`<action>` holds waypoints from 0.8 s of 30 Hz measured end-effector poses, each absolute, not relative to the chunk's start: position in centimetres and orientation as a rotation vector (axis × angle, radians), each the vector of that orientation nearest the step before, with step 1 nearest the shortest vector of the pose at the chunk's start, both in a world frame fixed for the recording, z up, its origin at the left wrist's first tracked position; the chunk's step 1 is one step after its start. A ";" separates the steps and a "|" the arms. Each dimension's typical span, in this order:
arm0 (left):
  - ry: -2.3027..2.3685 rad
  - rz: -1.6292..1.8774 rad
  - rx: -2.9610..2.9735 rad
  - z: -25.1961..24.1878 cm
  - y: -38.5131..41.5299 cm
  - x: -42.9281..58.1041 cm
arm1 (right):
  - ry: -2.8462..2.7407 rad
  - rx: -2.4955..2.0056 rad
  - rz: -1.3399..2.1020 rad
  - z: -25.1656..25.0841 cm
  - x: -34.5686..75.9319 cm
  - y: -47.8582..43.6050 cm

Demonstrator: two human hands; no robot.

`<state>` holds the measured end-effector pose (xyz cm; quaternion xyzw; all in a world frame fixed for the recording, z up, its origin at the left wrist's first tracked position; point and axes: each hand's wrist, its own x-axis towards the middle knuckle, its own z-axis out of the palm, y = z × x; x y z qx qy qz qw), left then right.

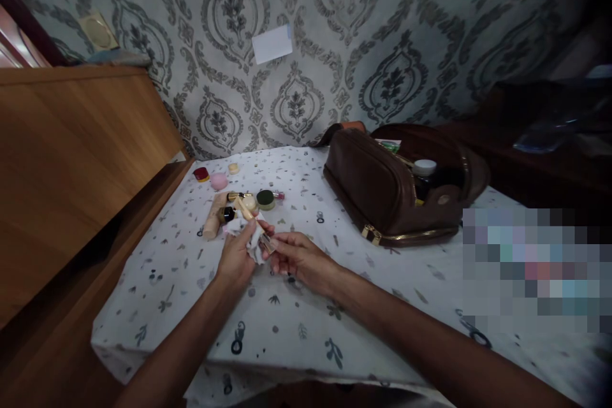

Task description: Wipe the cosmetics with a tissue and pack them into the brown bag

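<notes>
My left hand [236, 259] is closed round a slim beige cosmetic tube [245, 210] and a crumpled white wipe [257, 240]. The tube slants, its beige end pointing away from me. At its near, shiny end, the fingertips of my right hand [301, 260] are pinched together on it. Whether that end is a separate cap I cannot tell. Just beyond my hands lie a dark bottle [226, 215], a round cream-coloured jar [249, 203], and a dark green-lidded jar [266, 199]. A larger beige tube [215, 217] is left of them.
A brown cosmetic bag [368, 182] stands open at the right, with a white-capped bottle [424, 167] inside. Small red [201, 174] and pink [218, 180] containers sit at the back left. Wooden furniture [86, 159] borders the cloth-covered table [191, 306] on the left; the patterned wall [296, 102] is behind.
</notes>
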<state>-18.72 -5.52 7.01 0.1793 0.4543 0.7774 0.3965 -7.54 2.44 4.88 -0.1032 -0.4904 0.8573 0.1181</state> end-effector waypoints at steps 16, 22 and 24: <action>1.094 2.078 0.245 8.0 -5.6 -20.4 | -1.263 -0.412 2.560 4.4 -7.8 2.3; 1.118 1.824 0.571 7.4 -6.6 -18.3 | -1.090 -0.299 2.662 4.5 -7.9 2.1; 1.183 1.803 0.509 7.2 -6.5 -18.5 | -1.073 -0.312 2.708 4.3 -8.0 2.3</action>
